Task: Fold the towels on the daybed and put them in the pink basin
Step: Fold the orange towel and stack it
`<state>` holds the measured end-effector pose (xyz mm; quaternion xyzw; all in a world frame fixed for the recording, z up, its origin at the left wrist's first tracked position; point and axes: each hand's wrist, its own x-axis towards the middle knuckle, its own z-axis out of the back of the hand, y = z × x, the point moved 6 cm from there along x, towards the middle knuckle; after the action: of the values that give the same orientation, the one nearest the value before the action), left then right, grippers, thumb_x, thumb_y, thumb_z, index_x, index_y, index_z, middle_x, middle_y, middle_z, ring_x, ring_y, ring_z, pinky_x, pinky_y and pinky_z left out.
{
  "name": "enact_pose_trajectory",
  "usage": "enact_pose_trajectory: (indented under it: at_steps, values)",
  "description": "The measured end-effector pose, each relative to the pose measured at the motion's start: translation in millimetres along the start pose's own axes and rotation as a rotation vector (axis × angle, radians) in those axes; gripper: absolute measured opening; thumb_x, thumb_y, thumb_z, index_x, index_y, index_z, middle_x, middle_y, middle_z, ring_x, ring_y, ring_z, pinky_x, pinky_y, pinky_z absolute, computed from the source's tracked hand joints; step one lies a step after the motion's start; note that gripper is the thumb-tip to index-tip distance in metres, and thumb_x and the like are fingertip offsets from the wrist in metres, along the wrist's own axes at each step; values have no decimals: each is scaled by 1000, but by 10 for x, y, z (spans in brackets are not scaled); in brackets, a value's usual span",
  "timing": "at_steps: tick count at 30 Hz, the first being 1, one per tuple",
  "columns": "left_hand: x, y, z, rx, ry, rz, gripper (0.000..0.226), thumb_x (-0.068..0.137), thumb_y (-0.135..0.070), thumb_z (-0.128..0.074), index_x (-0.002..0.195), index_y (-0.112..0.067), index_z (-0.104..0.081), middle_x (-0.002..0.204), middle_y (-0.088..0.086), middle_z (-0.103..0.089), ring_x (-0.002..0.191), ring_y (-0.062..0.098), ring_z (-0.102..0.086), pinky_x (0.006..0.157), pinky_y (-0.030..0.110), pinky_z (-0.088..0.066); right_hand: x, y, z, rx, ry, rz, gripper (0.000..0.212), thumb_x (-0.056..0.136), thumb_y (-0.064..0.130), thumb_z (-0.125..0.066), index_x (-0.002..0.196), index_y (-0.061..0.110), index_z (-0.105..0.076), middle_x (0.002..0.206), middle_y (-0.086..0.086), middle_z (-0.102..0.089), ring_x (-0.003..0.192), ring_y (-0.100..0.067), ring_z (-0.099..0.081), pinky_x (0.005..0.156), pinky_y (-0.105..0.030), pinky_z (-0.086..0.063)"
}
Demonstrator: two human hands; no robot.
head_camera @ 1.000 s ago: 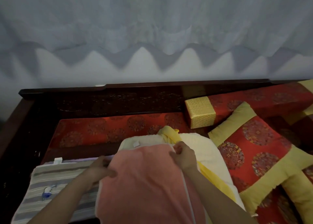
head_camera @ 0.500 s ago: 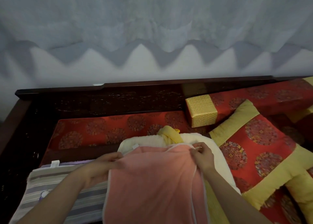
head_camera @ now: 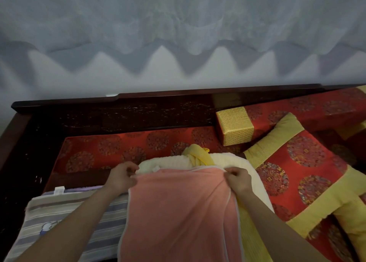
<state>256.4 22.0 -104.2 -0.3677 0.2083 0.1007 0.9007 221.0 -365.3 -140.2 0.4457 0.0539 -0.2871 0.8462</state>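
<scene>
Both hands, left hand (head_camera: 121,177) and right hand (head_camera: 236,179), pinch pink towel (head_camera: 178,212) corners.

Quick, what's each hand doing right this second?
Left hand: closed, pinching the far left corner of the pink towel.
Right hand: closed, pinching the towel's far right corner.

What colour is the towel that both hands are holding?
The towel is salmon pink with a pale edging, clearest in the head view.

Daybed (head_camera: 138,115): red mat (head_camera: 118,148), towel pile (head_camera: 178,212), cushion (head_camera: 301,174), bolster (head_camera: 234,125).
</scene>
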Motion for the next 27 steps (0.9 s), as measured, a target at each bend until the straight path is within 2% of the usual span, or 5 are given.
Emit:
enact_pose_trajectory:
  at_steps: [8,15,19,24,27]
  values:
    - [219,-40,-197,-5,138,238,44,69,-11,-80,110,1,-67,115,14,-64,101,23,-60,87,29,-47,69,-1,-86,118,137,-43,10,79,15,-72,89,16,-69,93,2,-67,92,-15,-58,83,-23,-37]
    - [248,-93,-274,-107,318,305,29,60,-17,-86,86,-13,-74,110,10,-69,103,25,-61,100,40,-47,133,-63,-85,92,139,-27,10,78,12,-72,78,17,-63,85,2,-64,83,-16,-58,79,-26,-41]
    - [262,-103,-311,-41,401,305,44,61,-30,-85,99,-13,-73,122,12,-64,123,33,-52,105,45,-40,130,-144,-63,227,136,-77,17,83,9,-65,71,17,-56,74,0,-57,69,-17,-50,62,-29,-38]
    - [167,-173,-279,-212,460,329,40,63,-20,-86,98,-6,-74,105,13,-72,106,28,-63,94,38,-49,53,-137,32,303,151,-52,24,87,3,-60,70,17,-50,68,0,-48,61,-17,-44,56,-29,-37]
    - [0,-348,-140,-425,460,262,26,69,-5,-77,93,2,-70,92,16,-74,82,20,-70,71,27,-55,-39,26,202,286,179,26,20,88,-1,-59,77,14,-53,65,1,-46,60,-15,-45,56,-27,-40]
